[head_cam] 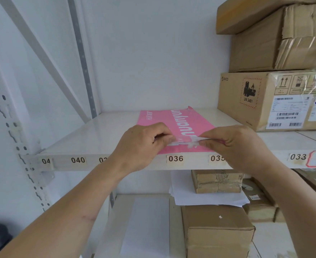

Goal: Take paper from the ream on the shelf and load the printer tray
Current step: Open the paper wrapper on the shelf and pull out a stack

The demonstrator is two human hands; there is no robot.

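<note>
A pink ream of paper (pixel 174 120) with white lettering lies flat on the white shelf (pixel 90 135), its near end at the shelf's front edge. My left hand (pixel 140 144) pinches the near end of the wrapper from the left. My right hand (pixel 233 146) pinches it from the right, fingers closed on a whitish, torn-looking flap of wrapper between the two hands. The printer and its tray are out of view.
Cardboard boxes (pixel 272 97) are stacked on the same shelf at the right. Number labels (pixel 175 158) run along the shelf's front edge. Below, loose white sheets (pixel 209 200) and more boxes (pixel 216 231) sit on a lower shelf. Perforated rack uprights stand at the left.
</note>
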